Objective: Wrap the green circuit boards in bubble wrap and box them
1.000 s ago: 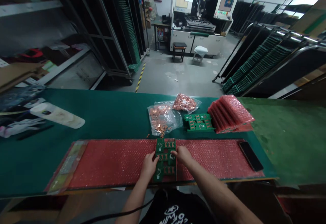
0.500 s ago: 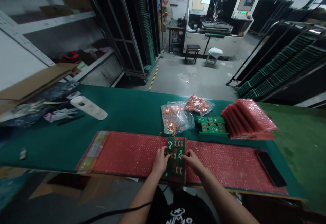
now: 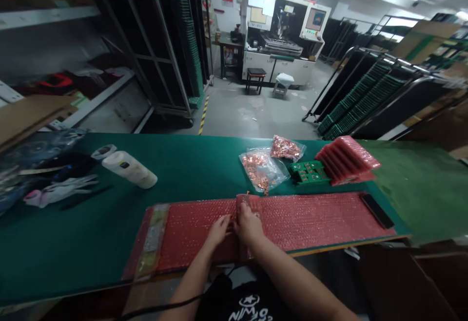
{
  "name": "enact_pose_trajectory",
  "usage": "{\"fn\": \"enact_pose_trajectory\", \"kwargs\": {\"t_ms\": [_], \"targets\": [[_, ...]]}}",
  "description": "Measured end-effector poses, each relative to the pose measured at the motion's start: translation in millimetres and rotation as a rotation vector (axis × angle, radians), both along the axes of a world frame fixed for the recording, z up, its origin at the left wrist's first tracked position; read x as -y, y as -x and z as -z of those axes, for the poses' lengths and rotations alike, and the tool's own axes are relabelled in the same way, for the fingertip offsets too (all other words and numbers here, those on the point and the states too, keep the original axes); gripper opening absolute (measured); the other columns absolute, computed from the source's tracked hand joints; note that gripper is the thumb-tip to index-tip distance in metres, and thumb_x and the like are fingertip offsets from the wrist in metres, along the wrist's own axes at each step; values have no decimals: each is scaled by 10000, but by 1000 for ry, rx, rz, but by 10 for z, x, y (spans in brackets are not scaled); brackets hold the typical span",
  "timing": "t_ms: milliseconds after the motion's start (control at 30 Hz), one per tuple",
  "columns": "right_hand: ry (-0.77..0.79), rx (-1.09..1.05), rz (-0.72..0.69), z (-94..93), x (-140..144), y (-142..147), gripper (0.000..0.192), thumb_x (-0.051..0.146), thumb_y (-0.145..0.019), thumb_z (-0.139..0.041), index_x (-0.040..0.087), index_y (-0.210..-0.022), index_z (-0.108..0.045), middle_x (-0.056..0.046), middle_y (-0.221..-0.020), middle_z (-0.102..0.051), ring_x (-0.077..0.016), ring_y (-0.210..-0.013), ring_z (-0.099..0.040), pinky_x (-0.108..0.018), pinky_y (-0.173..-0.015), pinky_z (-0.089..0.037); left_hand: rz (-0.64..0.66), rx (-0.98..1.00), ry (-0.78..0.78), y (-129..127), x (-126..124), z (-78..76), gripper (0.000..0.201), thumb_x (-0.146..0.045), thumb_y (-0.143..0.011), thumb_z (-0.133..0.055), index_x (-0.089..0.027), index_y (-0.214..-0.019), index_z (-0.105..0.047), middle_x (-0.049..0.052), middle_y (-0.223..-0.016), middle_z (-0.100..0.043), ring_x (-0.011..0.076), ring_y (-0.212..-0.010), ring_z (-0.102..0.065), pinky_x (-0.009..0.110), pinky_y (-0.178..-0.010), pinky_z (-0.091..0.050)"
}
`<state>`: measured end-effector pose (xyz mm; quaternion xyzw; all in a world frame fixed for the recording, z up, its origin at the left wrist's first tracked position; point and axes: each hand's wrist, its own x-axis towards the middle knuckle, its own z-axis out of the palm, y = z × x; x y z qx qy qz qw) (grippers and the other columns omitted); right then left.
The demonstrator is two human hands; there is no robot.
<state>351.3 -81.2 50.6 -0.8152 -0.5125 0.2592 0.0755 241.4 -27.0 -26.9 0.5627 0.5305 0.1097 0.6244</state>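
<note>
A long sheet of red bubble wrap (image 3: 303, 218) lies along the front of the green table. On its middle sits a narrow folded bundle of bubble wrap (image 3: 242, 200), standing a little proud of the sheet. My right hand (image 3: 250, 224) is closed over the bundle, its fingers curled at the left edge. From the left, my left hand (image 3: 218, 232) meets the same edge with bent fingers, gripping the wrap there. No circuit board shows between my hands; the wrap and my right hand cover that spot.
Behind the sheet are plastic bags of copper-coloured pieces (image 3: 261, 167), green circuit boards (image 3: 310, 172) and a stack of red bubble-wrap packs (image 3: 345, 160). A black phone (image 3: 377, 210) lies on the sheet's right end. A white bottle (image 3: 129, 169) and gloves (image 3: 62, 190) are at left.
The green circuit board between my hands is now out of sight beneath folded bubble wrap. My right hand has moved left across it; my left hand has shifted off the board. The view has turned right.
</note>
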Motion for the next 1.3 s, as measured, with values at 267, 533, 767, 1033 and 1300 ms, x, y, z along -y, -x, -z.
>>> {"fn": "enact_pose_trajectory", "kwargs": {"t_ms": [267,533,767,1033,1300], "targets": [[-26,-106,27,328,-30,175,465,144,-786,-467,140,-1246,-402,-146,-1142,-545,-232,-973,-599,-327,-810,-460,93,-17,-43,302,-19,-73,334,-315,-819,-463,-116,-1048,-602,130,-1084,-614,215,-1018,-573,340,-887,-456],[-221,-587,686,624,385,-527,314,315,-640,-614,142,-885,-521,-107,-929,-605,-239,-909,-582,-336,-823,-453,407,-400,-446,109,342,-214,515,-228,-818,-494,-86,-1306,-418,152,-1252,-477,243,-1152,-469,333,-970,-372],[-219,-774,576,395,314,-423,390,433,-624,-648,154,-873,-538,-34,-745,-599,-190,-720,-580,-284,-637,-456,396,-490,-605,284,298,-219,452,-240,-806,-537,-162,-1248,-483,109,-1083,-546,240,-1020,-534,350,-882,-438],[-293,-553,103,157,-240,721,809,251,-657,-637,157,-1372,-269,-115,-1242,-518,-253,-1080,-534,-366,-921,-410,73,-178,-324,971,57,-117,242,-169,-771,-410,-147,-915,-604,85,-962,-643,199,-915,-593,330,-844,-468],[-333,-519,-31,572,-283,1013,628,116,-694,-490,140,-1311,-373,-121,-1293,-473,-219,-1202,-444,-364,-1025,-348,-184,-291,-599,1521,266,48,414,-407,-800,-394,-129,-1012,-615,126,-1044,-614,242,-1017,-555,426,-942,-430]]}}
